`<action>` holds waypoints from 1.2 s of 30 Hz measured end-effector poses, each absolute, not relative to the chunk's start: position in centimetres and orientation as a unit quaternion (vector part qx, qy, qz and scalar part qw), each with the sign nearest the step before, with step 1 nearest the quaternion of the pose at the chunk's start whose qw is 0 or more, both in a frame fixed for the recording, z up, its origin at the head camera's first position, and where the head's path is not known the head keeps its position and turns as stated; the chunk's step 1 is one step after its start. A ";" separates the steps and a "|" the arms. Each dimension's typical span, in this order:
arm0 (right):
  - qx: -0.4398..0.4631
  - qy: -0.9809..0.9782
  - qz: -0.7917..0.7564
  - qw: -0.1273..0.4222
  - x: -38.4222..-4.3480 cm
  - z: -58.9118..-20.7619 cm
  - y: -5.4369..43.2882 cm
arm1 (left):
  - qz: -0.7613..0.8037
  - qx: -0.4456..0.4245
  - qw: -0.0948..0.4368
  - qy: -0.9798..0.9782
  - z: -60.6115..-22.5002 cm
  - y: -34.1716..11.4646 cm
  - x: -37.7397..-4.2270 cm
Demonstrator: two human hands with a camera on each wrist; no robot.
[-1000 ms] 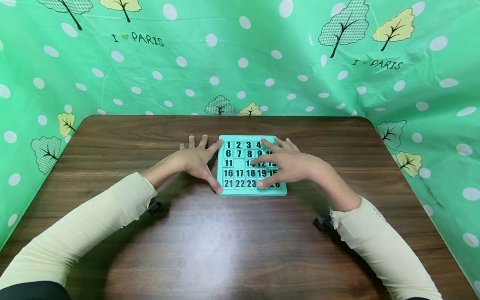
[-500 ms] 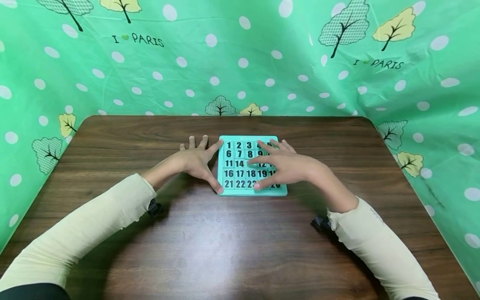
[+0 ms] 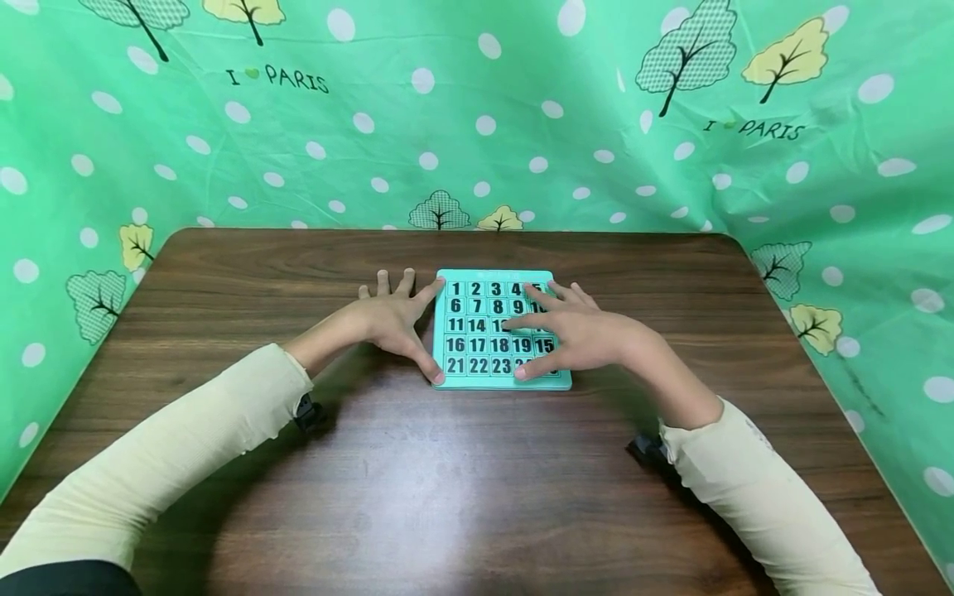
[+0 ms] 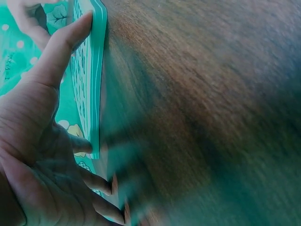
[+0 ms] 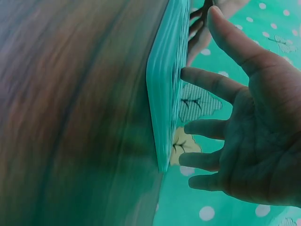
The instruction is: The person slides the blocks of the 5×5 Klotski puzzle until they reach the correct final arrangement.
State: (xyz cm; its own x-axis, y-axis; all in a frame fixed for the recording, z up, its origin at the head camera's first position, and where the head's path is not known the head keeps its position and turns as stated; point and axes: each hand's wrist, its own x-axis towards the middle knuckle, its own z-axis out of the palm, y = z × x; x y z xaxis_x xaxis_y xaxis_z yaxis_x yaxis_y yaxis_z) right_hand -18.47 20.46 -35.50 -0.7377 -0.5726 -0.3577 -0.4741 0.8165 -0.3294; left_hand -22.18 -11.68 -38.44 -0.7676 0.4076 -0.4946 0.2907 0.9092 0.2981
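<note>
A turquoise number sliding puzzle (image 3: 477, 383) lies flat on the table. My left hand (image 3: 389, 321) is spread at its left side, thumb at the near corner and index finger at the far corner. In the left wrist view its thumb (image 4: 59, 54) lies along the puzzle's edge. My right hand (image 3: 592, 338) reaches over the puzzle from the right with fingers spread. Its index fingertip rests on a third-row tile (image 3: 497, 326) beside the 14 tile (image 3: 477, 326); that tile's number is partly covered. The other right fingers hover over the right columns, hiding some numbers there.
The brown wood-grain table (image 3: 417, 488) stretches around the puzzle. Behind it hangs a green polka-dot cloth (image 3: 477, 99) with printed trees. Dark straps (image 3: 307, 411) sit at both wrists below pale sleeves (image 3: 186, 447).
The 14 tile slid left beside 11, then the tile to its right moved left into the gap. My right hand shifted left, then back right. My left hand stayed put.
</note>
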 end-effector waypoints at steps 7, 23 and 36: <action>-0.289 0.924 -0.111 0.222 -18.2 -35.4 20.3 | 0.092 0.185 0.285 0.936 -38.8 -11.6 -22.3; -0.247 0.936 -0.132 0.215 -17.4 -34.0 24.3 | 0.092 0.189 0.292 0.933 -38.0 -11.4 -21.9; -0.279 0.924 -0.133 0.226 -17.8 -35.1 22.7 | 0.086 0.188 0.296 0.933 -38.1 -11.3 -22.1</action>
